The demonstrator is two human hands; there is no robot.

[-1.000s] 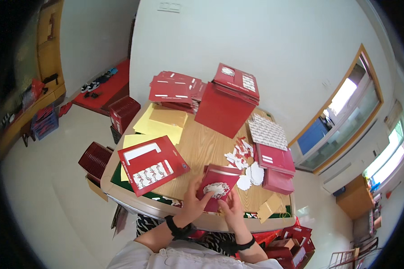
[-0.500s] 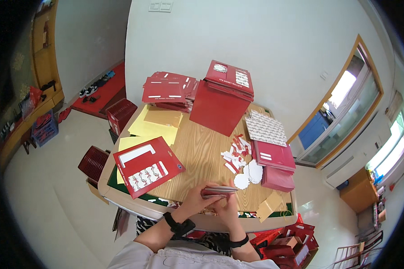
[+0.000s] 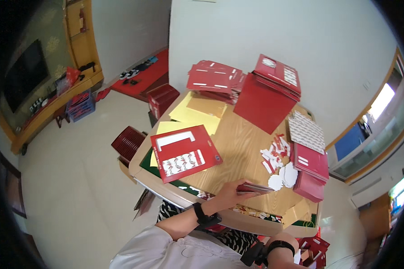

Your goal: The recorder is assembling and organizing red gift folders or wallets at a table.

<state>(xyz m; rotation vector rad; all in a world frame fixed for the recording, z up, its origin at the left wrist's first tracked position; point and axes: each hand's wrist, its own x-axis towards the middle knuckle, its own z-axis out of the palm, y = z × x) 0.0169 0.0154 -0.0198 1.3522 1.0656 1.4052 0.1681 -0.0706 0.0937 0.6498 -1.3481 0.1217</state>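
My left hand (image 3: 232, 193) is closed around a small stack of red and white card wallets (image 3: 256, 188), held just above the table's near edge. My right hand (image 3: 282, 237) is drawn back below that edge, at the lower right. Its fingers are hidden, so what they hold does not show. Left of the stack lies a red printed card folder (image 3: 184, 152) with a white cut-out and a patterned panel. White scalloped paper discs (image 3: 276, 182) lie just right of the stack. Red and white paper strips (image 3: 274, 152) are scattered behind them.
Red folders (image 3: 213, 80) are piled at the back beside a tall red stack (image 3: 265, 103). Patterned white cards (image 3: 306, 132) and red wallets (image 3: 310, 161) line the right side. Yellow sheets (image 3: 195, 112) lie behind the folder. A carton with red packaging (image 3: 314, 249) is at lower right.
My right hand has let go of the wallet stack and moved back and right, below the table edge. The left hand still holds the stack. The view has turned left.
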